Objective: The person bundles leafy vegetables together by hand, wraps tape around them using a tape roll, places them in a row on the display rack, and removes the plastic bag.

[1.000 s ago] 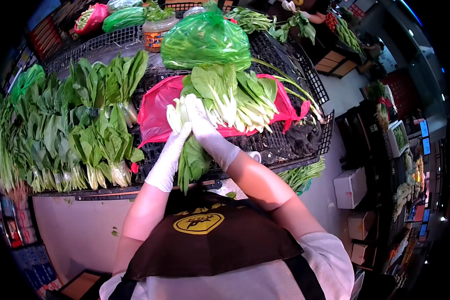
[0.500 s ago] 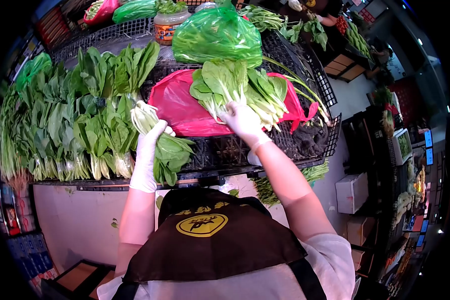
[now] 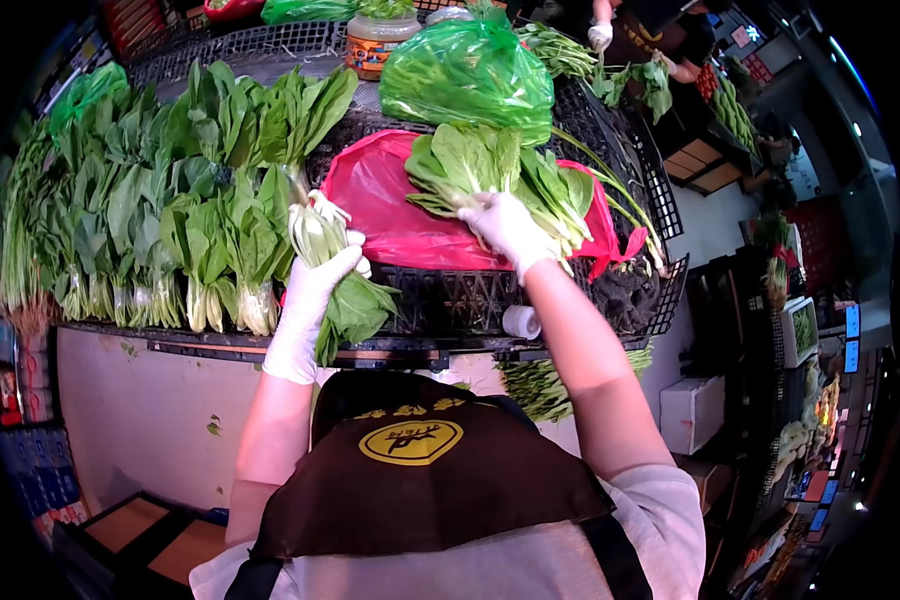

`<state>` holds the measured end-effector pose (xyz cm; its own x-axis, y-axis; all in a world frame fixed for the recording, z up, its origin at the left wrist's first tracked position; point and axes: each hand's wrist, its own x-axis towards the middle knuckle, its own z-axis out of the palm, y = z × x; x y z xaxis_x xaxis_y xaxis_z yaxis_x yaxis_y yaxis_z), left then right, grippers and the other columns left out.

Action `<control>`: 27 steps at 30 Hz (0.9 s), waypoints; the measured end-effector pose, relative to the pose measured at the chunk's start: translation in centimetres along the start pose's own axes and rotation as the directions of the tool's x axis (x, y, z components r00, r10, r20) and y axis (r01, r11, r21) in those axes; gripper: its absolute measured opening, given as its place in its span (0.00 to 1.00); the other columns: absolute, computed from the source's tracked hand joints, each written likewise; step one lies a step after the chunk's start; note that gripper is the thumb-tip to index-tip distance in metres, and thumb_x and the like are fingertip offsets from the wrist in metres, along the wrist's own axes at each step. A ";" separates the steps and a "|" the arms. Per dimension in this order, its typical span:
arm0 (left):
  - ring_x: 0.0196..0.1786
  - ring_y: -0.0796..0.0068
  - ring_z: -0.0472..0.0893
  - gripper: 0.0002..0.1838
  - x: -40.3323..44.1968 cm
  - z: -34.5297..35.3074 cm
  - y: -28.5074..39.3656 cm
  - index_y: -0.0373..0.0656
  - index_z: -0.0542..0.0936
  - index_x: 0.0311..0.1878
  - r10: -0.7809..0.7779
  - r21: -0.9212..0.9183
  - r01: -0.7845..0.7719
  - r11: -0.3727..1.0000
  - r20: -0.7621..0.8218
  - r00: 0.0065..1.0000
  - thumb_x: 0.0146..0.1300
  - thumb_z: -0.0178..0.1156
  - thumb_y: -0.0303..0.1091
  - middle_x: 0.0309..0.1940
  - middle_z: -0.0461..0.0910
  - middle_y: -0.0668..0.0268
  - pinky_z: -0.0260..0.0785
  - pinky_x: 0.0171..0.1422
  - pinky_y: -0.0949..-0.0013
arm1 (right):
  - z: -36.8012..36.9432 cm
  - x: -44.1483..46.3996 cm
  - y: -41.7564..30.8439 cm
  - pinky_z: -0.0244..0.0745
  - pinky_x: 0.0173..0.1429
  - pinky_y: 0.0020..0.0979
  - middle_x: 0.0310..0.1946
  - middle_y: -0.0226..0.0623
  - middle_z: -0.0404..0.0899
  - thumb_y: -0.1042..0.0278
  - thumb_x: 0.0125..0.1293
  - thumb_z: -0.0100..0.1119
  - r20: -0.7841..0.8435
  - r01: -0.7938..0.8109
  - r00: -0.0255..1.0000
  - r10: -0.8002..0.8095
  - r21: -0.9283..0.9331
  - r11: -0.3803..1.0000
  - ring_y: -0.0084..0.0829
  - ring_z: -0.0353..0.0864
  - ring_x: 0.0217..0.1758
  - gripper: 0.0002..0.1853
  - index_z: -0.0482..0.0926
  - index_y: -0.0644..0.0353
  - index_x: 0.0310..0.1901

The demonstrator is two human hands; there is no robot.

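Observation:
My left hand [image 3: 325,265], in a white glove, is closed around a bunch of leafy greens [image 3: 355,305]. The pale stem ends point up and the leaves hang down below the fist. My right hand [image 3: 505,225], also gloved, has its fingers closed at the stems of the loose leafy greens [image 3: 470,165]. These lie on a red plastic bag [image 3: 380,195] spread over the black crate surface. How many stems the right fingers grip is hidden. A roll of tape [image 3: 521,322] sits below my right wrist.
Rows of bundled greens [image 3: 120,230] stand to the left. Behind the red bag are a green plastic bag of vegetables [image 3: 470,80] and a jar [image 3: 375,45]. Long stalks [image 3: 630,195] lie at right. Another person's gloved hand [image 3: 600,37] is at the far back.
The camera view has shifted, so the stall appears further right. My left hand still holds its bunch, and my right hand stays at the loose greens with its fingers drawn in more.

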<state>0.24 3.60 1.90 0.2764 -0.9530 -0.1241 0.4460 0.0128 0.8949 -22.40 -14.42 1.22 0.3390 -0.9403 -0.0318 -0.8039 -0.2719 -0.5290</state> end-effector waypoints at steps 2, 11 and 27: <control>0.35 0.75 0.79 0.18 0.7 -0.3 0.7 0.36 0.75 0.52 0.060 0.086 -0.064 0.994 0.043 0.997 0.59 0.64 0.28 0.37 0.79 0.66 0.72 0.45 0.70 | -2.8 1.7 0.3 0.78 0.39 0.28 0.35 0.39 0.85 0.57 0.60 0.66 0.209 -0.168 0.973 0.096 0.360 0.918 0.26 0.82 0.32 0.22 0.81 0.64 0.51; 0.55 0.81 0.75 0.38 3.5 6.0 6.7 0.36 0.65 0.68 0.154 0.274 -0.327 0.904 0.506 0.849 0.53 0.70 0.26 0.56 0.77 0.66 0.68 0.62 0.74 | -17.2 -1.9 -11.4 0.76 0.46 0.25 0.38 0.35 0.82 0.69 0.57 0.62 0.514 0.364 0.797 -0.316 0.007 0.931 0.24 0.81 0.40 0.16 0.82 0.63 0.48; 0.61 0.66 0.73 0.36 1.4 6.6 0.1 0.44 0.60 0.69 -0.254 -0.533 0.483 0.695 0.445 0.858 0.59 0.63 0.36 0.60 0.70 0.61 0.69 0.65 0.61 | -8.0 -3.6 -13.8 0.74 0.45 0.19 0.36 0.31 0.78 0.69 0.59 0.66 0.267 0.137 0.901 -0.343 0.574 0.807 0.16 0.77 0.37 0.17 0.74 0.67 0.46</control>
<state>-4.96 0.28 4.70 -0.2554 -0.9562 -0.1433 0.8972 -0.2896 0.3334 -16.41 -8.92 15.38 0.7114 -0.6989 -0.0733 -0.3213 -0.2308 -0.9184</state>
